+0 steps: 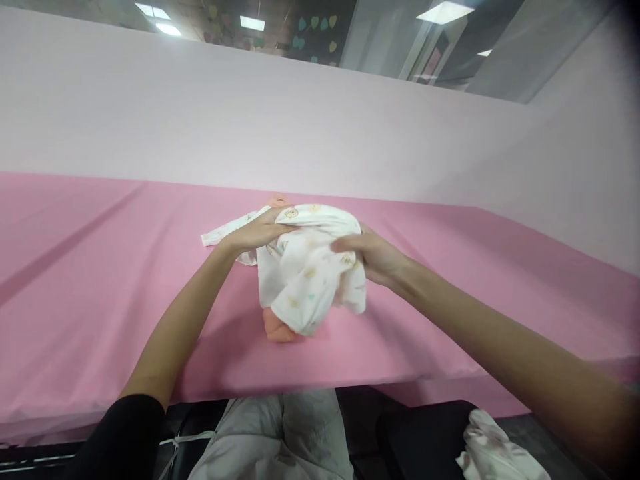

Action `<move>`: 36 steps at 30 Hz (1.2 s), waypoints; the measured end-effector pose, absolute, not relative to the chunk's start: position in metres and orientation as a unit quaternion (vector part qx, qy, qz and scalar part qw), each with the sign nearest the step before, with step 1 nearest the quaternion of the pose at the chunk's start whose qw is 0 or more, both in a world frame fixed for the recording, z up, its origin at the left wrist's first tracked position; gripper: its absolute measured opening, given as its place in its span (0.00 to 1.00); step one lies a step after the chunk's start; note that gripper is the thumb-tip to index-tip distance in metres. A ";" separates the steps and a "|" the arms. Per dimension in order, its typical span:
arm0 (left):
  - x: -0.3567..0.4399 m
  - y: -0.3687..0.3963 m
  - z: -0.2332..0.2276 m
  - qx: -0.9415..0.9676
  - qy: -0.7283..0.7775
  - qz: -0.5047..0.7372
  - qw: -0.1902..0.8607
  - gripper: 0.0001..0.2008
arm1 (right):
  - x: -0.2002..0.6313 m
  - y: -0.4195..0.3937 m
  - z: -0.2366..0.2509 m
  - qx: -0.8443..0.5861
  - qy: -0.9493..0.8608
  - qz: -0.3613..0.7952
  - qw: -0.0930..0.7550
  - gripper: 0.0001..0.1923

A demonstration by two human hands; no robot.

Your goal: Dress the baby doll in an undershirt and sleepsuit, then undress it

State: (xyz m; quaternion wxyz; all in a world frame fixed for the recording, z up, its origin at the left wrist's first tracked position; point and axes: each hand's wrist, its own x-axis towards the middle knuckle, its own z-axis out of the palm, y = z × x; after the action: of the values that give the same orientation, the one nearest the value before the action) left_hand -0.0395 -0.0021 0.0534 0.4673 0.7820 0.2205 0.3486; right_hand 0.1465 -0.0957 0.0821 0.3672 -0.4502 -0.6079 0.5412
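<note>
Baby garment (pixel 305 267): white cloth printed with small pastel figures, bunched and crumpled, lying at the middle of the desk (pixel 100 280) and draped over a doll. One sleeve or leg of the garment trails out flat to the left.

Doll (pixel 277 328): peach-coloured, mostly covered by the garment; one rounded part shows below the cloth toward the near edge, another small bit above it at the far side.

Left hand (pixel 260 232): palm down on the upper left of the garment, fingers curled over the cloth and gripping it.

Right hand (pixel 373 255): at the right side of the garment, thumb and fingers closed on a fold of the cloth.

Desk: covered with a pink cloth that runs the whole width of the view; a paler pink partition (pixel 300 127) stands upright behind it.

Below the near edge: the person's light grey trousers (pixel 280 433), a black sleeve (pixel 125 433) on the left arm, and a second crumpled white printed cloth (pixel 493 453) at lower right, well apart from the hands.
</note>
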 end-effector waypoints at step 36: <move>-0.030 0.000 0.048 0.745 0.214 0.377 0.506 0.15 | 0.129 -0.080 0.081 -0.411 -0.575 0.573 0.414 0.19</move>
State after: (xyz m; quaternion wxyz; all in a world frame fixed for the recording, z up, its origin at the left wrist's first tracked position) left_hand -0.0301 0.0003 0.0485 0.5065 0.7453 0.2143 0.3770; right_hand 0.1290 -0.0801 0.0815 0.4144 -0.4109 -0.5754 0.5730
